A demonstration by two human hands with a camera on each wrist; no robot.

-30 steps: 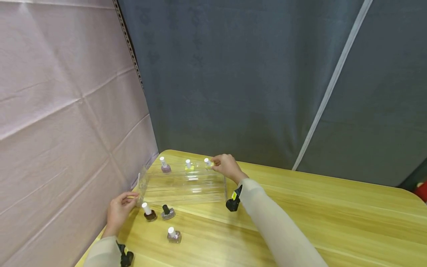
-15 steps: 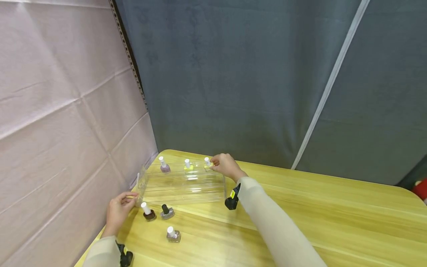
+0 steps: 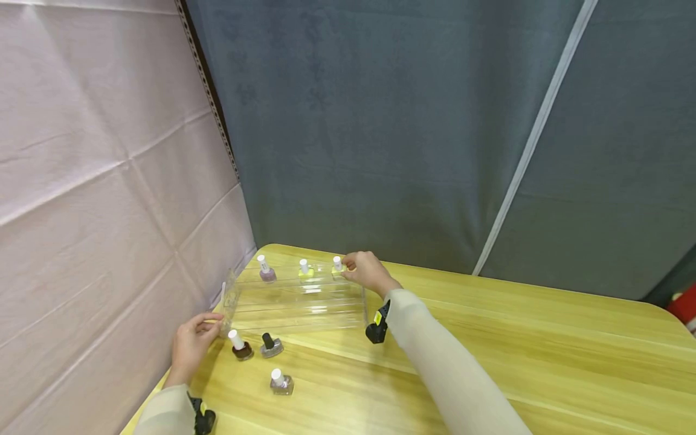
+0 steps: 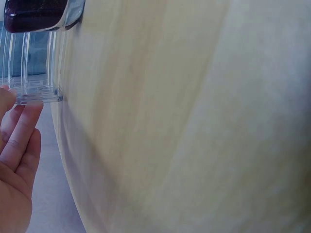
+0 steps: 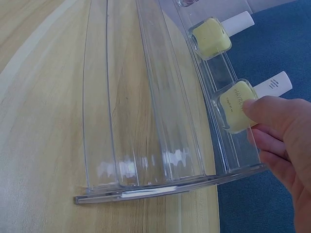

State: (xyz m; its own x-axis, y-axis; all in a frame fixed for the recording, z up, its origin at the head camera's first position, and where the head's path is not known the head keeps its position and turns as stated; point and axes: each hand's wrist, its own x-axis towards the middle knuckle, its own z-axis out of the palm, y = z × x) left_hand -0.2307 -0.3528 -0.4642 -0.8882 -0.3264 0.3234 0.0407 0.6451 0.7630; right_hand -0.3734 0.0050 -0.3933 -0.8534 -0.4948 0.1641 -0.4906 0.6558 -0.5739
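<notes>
At the back right end of a clear tiered display rack [image 3: 296,302], my right hand [image 3: 370,270] pinches a yellow nail polish bottle [image 5: 238,107] with a white cap, which stands on the top tier. A second yellow nail polish bottle [image 5: 211,39] and a purple nail polish bottle [image 3: 267,275] share that tier to its left. My left hand [image 3: 191,344] touches the rack's left end near the front corner. In the left wrist view its fingers [image 4: 22,131] are nearly straight, with fingertips right at the clear end panel [image 4: 39,94].
In front of the rack stand a dark red nail polish bottle [image 3: 242,350], a black-capped grey bottle [image 3: 272,348] and a white-capped glitter bottle [image 3: 282,385]. A pink cloth wall [image 3: 109,211] borders the wooden table [image 3: 489,338] at left, a dark curtain [image 3: 380,121] behind.
The yellow bottle in my right hand has turned slightly more upright at its spot on the top tier. My left hand stays at the rack's end. The head view shifts slightly.
</notes>
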